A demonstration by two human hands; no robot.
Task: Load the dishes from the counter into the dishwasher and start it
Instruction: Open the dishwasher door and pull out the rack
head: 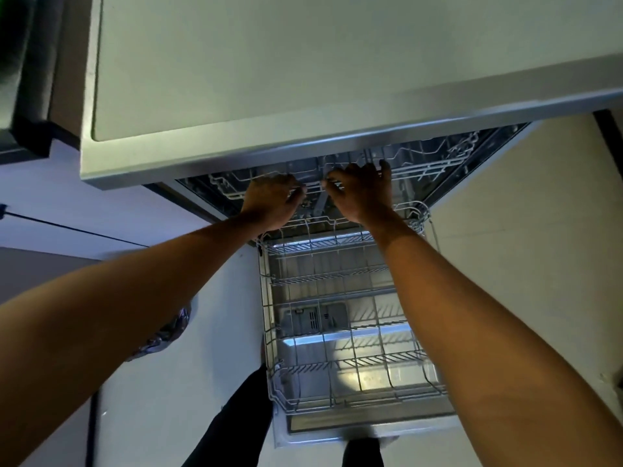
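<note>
Fingers (298, 194), L hand (269, 205) & R hand (362, 193), in grip on upper rack (423, 167) (lower rack (267, 318) out)

Both arms stretched forward, left hand (271, 202) and right hand (362, 193) side by side, gripping upper rack (435, 166)

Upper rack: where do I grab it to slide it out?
Grip the upper rack by its front rail, near the middle, reaching in from the front with left hand and right hand side by side. It sits tucked under the counter, so probably only that rail is reachable.
</note>
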